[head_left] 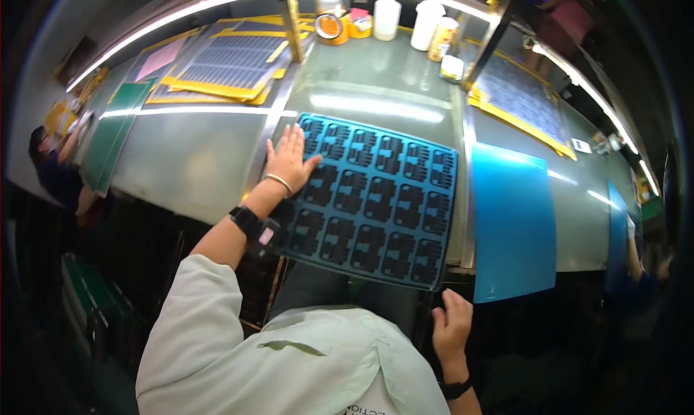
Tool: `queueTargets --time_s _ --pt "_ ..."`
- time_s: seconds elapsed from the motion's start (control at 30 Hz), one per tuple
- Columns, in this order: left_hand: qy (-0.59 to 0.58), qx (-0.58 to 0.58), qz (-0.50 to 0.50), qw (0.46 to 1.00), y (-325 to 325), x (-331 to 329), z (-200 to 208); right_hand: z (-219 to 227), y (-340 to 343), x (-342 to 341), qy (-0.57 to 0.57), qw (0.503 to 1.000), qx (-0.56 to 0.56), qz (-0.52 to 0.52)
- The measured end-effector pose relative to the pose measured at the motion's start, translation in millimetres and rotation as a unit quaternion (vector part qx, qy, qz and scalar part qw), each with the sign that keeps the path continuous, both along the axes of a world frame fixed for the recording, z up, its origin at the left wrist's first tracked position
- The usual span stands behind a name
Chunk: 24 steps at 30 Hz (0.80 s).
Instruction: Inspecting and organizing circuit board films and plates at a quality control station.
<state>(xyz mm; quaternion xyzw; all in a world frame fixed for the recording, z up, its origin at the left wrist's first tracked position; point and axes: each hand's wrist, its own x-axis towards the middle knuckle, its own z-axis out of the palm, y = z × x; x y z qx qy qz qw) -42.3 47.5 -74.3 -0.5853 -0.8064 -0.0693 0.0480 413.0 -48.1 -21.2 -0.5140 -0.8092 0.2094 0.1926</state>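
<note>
A blue panel (344, 223) with rows of repeated black patterns sits at the bench's front edge, its near side jutting out over my lap. My left hand (288, 158) lies on the panel's upper left edge, fingers stretched out and the thumb apart. By the near right corner of the panel is my right hand (453, 327), its fingers loosely bent and the thumb apart. Nothing shows between them, and the hand appears just off the corner. The panel's left edge is partly hidden under my left hand and wrist.
A plain blue sheet (512, 223) lies to the right, overhanging the bench (325, 75). Yellow-edged screens (224, 61) lie far left, another (517, 93) far right. White bottles (387, 17) and tape rolls (330, 27) stand at the back. Other people (54, 165) work at both sides.
</note>
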Motion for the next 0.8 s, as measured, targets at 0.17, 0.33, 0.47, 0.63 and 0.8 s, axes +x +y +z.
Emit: queueTargets --time_s 0.17,0.33,0.47,0.63,0.8 --pt "-0.017 0.04 -0.011 0.999 -134.3 31.2 7.0 -38.5 26.7 -6.8 0.364 0.845 -0.349 -0.179" --pt "-0.103 0.115 0.211 0.965 -200.7 52.6 17.2 -60.4 36.9 -0.8 0.375 0.822 -0.414 -0.11" --pt "-0.544 0.231 0.25 0.767 -198.5 43.5 -12.2 -65.5 34.9 0.0 0.375 0.798 -0.468 -0.069" --pt "-0.595 0.196 0.206 0.752 -190.5 40.0 -18.5 -25.8 45.8 -27.4 0.535 0.692 -0.48 -0.07" --pt "-0.571 0.167 0.214 0.775 -196.5 30.3 -27.6 0.0 56.2 -17.7 0.473 0.739 -0.48 0.005"
